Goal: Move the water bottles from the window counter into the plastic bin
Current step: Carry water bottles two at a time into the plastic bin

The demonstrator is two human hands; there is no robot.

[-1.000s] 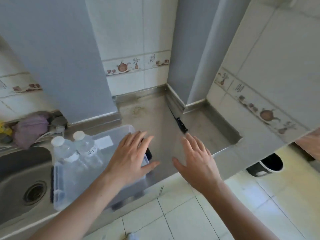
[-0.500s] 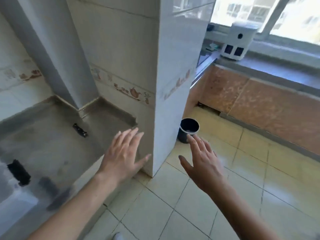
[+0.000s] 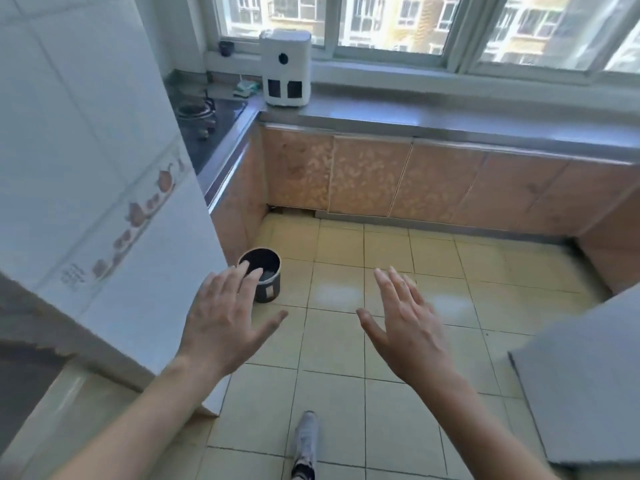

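Note:
My left hand (image 3: 225, 320) and my right hand (image 3: 408, 323) are held out over the tiled floor, palms down, fingers spread, holding nothing. The grey window counter (image 3: 450, 119) runs under the window at the far side. No water bottle shows on the visible stretch of it. The plastic bin and the bottles are out of view.
A white appliance (image 3: 285, 69) stands on the counter's left end, next to a gas hob (image 3: 197, 112). A tiled pillar (image 3: 104, 202) fills the left. A dark round bucket (image 3: 263, 275) sits on the floor by it. A grey surface (image 3: 581, 393) juts in at the right. My foot (image 3: 306, 441) is below.
The view has swung right, away from the sink counter with the bin and two bottles, to the window counter. Both hands stay open and empty.

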